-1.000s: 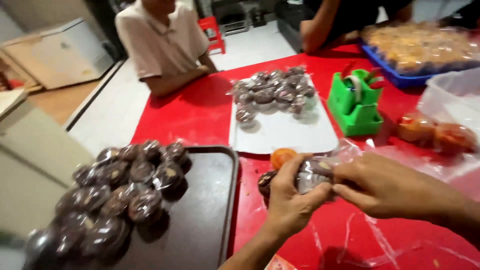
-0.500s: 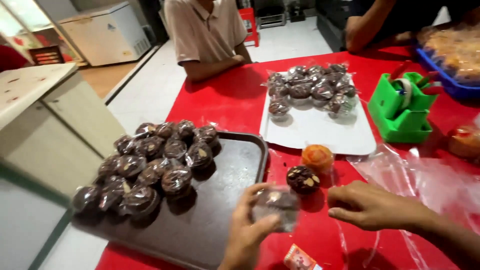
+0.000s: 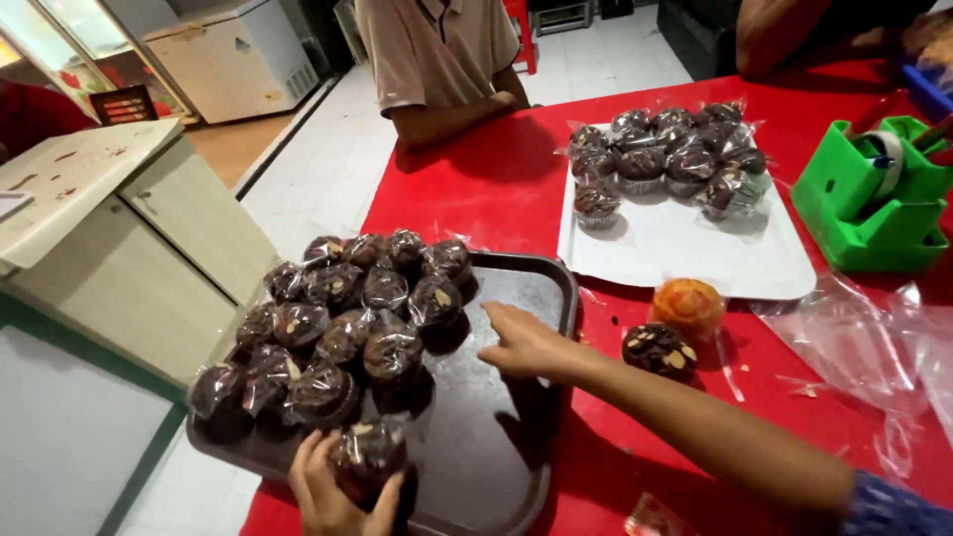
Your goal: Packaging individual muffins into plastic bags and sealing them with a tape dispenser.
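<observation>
Left hand (image 3: 333, 491) is down at the near edge of the dark tray (image 3: 496, 437), fingers curled around a wrapped chocolate muffin (image 3: 372, 452) and gripping it from below, so the muffin sits right at the tray's front rim. Just past that hand there's the whole pile of wrapped muffins (image 3: 347, 318) covering the far left part of the tray.

Right hand (image 3: 526, 342) reaches across over the tray's right side, palm down, fingers stretched out flat and pointing toward the pile, holding nothing. Can't tell whether it's resting on the tray or just above it.

Right of that hand, off the tray on the red table (image 3: 476, 189), there's an unwrapped chocolate muffin (image 3: 659, 349) and an orange one (image 3: 687, 304) just behind it. Further out is a white board (image 3: 695, 248) with more wrapped muffins, a green tape dispenser (image 3: 879, 199), and loose clear bags (image 3: 884, 347). A person in a beige shirt (image 3: 437, 45) leans on the far edge.
</observation>
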